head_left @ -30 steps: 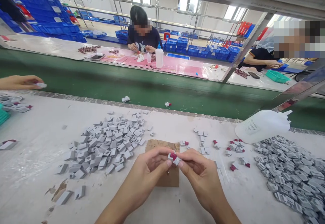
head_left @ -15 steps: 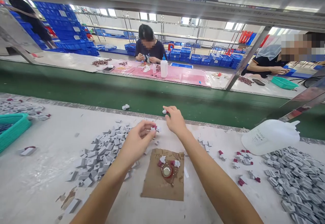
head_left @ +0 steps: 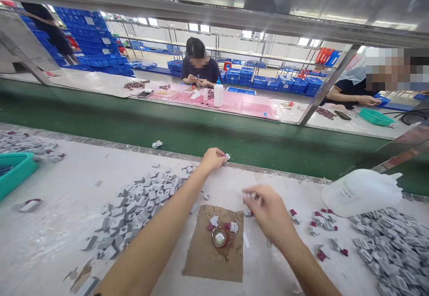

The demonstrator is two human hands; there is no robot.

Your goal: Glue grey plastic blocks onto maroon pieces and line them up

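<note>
At the far edge of the table my left hand (head_left: pixel 214 159) pinches a small grey-and-maroon plastic piece (head_left: pixel 227 157) in its fingertips, over the border of the green strip. My right hand (head_left: pixel 268 206) hovers above the white table, right of the cardboard; motion smears its fingers, and whether they hold one of the small grey pieces does not show clearly. On the brown cardboard square (head_left: pixel 201 260) lies a round, red-rimmed dish (head_left: pixel 220 238) amid a wet, glossy patch. Two grey-and-maroon pieces (head_left: pixel 232 227) rest just above it.
Loose grey pieces are heaped left (head_left: pixel 147 197) and right (head_left: pixel 395 251). A translucent bottle (head_left: pixel 358 193) lies tipped by the right heap. Left stands a green basket (head_left: pixel 20 175). Another joined piece (head_left: pixel 157 144) sits on the green strip (head_left: pixel 100 121). Co-workers sit opposite.
My left hand has reached forward and right to the table's far edge with its piece. My right hand has drawn back from that edge, toward me and to the right.
</note>
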